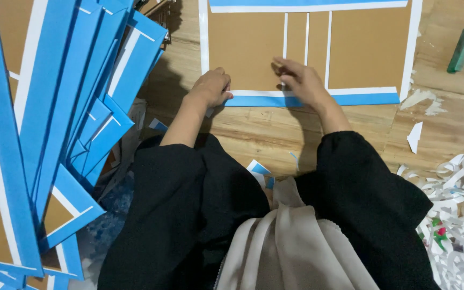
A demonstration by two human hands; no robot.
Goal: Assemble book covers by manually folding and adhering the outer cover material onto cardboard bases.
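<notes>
Brown board (pixel 243 48), edged in blue paper and crossed by white strips, is lying flat on the wooden floor (pixel 275 134) directly ahead of you. Your left hand (pixel 210 87) is pressing down on its near edge, fingers curled, beside the blue border (pixel 361 99). Your right hand (pixel 302 80) is resting on the board with its fingertips pinched together at the foot of one white strip (pixel 285 37); it appears to be gripping the strip's end, though the fingers are hiding the contact, so this cannot be confirmed.

The board is looking stiff, light and flat, likely to slide on the floor unless held down at an edge, as your left hand is doing. The strip is looking thin, limp and easily torn, so it is best taken at its free end, close to the surface.

At your left, a stack of similar blue-edged boards (pixel 55 107) is leaning in a fan. At your right, white paper scraps (pixel 457 182) are lying heaped, and a green block (pixel 463 48) is sitting well apart on the floor.
</notes>
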